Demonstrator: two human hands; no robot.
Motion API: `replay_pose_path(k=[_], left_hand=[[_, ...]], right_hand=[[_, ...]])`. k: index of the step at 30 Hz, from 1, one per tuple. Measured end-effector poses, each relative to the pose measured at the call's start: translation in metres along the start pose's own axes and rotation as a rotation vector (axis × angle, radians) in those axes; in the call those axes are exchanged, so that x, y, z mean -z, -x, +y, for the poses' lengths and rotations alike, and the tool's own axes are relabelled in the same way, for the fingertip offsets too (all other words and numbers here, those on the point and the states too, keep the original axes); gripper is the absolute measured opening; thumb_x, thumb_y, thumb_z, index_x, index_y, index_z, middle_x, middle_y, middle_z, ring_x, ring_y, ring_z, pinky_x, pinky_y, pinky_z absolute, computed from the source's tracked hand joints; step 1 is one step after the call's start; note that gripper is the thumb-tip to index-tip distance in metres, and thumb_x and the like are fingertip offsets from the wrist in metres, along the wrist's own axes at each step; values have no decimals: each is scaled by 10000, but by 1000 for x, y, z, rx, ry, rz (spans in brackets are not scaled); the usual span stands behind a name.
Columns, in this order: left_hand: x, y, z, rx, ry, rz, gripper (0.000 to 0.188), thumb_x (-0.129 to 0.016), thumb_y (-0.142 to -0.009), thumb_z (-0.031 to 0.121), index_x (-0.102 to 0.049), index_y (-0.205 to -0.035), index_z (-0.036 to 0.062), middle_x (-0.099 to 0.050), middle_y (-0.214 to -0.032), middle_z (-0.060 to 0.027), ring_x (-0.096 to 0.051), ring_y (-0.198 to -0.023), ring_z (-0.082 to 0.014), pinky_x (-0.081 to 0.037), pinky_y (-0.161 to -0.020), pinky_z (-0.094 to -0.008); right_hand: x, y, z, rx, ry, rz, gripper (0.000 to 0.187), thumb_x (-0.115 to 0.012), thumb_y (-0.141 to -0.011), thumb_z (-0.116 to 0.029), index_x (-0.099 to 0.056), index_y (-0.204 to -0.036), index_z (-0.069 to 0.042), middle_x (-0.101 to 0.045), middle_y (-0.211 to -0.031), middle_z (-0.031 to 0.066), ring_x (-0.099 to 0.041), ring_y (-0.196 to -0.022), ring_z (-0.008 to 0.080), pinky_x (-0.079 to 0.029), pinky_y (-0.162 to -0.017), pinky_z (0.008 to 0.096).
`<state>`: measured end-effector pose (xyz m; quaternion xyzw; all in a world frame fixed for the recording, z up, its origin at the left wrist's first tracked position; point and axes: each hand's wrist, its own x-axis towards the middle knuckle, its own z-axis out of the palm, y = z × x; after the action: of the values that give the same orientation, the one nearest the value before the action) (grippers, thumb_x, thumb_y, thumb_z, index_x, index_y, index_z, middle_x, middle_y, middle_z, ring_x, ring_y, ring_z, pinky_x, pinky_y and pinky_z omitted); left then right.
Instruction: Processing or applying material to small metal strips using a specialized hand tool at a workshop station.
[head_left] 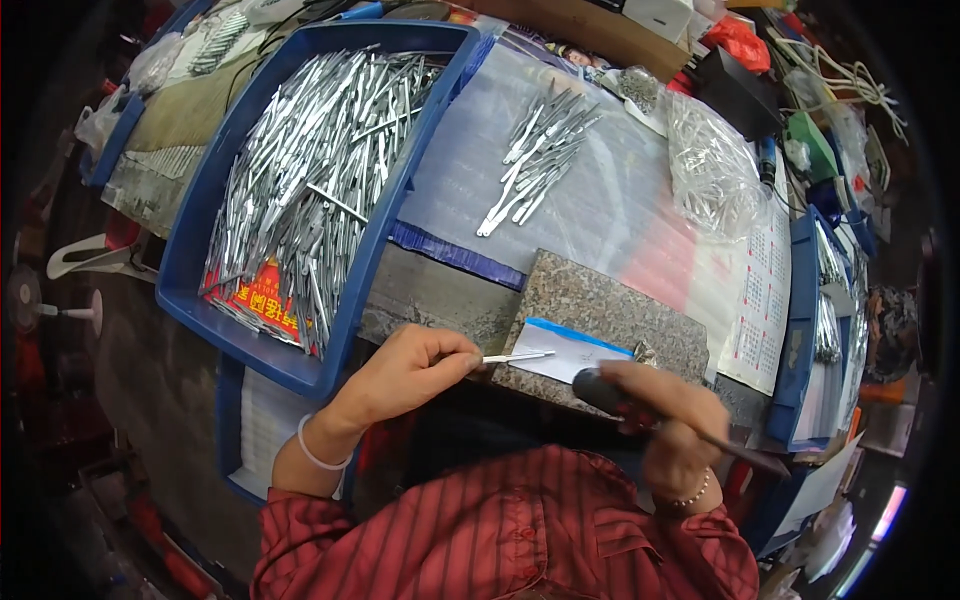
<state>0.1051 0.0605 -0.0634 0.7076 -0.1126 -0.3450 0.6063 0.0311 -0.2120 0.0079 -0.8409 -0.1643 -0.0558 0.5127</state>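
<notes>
My left hand (412, 372) pinches one end of a thin silvery metal strip (522, 356). The strip's far end lies over a white sheet with a blue edge (560, 362) on a speckled granite slab (590, 290). In my right hand (672, 410), blurred by motion, is a hammer with a dark rounded head (597, 391) close to the slab's near edge and right of the strip's tip. Its brown handle runs out past my hand to the lower right. Beyond the slab, a loose pile of similar metal strips (540, 150) rests on plastic sheeting.
A big blue tray (172, 275) heaped with metal strips stands at left, another blue tray (236, 420) below it. A clear plastic bag (712, 165) lies at the back right. Farther right, a blue bin (790, 400) holds more strips. Cables (850, 75) tangle at the far right corner.
</notes>
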Motion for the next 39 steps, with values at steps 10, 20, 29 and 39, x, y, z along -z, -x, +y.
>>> replay_pose_path(k=[10,20,29,39], left_hand=[[4,-3,-1,-55,-92,3,181,-581,-891,137,-652,-894,-29,-595,-653,-78,-525,-624,-69,-433,-573,-274],[-8,8,12,-294,-312,119,140,-593,-901,102,-658,-930,-18,-608,-682,-127,-607,-572,-194,-459,-547,-315],[-47,-19,25,-764,-712,290,167,-662,-777,57,-619,-938,46,-556,-819,-58,-564,-769,-221,-398,-699,-370],[-50,-30,4,-876,-1081,318,251,-586,-758,121,-630,-987,27,-497,-804,-37,-518,-775,-185,-372,-727,-340]], right_hand=[[-21,-25,6,111,62,-53,215,-672,-830,-90,-605,-1014,0,-647,-876,156,-647,-679,294,-502,-557,341],[-17,-19,15,-72,18,16,334,-472,-998,-305,-628,-1012,-10,-665,-877,142,-664,-701,280,-524,-625,322],[5,35,17,-193,-60,447,741,-335,-960,-611,-661,-998,54,-685,-957,210,-664,-730,224,-512,-525,252],[6,1,7,335,159,144,383,-498,-980,-327,-613,-1012,37,-686,-992,196,-691,-721,284,-539,-574,323]])
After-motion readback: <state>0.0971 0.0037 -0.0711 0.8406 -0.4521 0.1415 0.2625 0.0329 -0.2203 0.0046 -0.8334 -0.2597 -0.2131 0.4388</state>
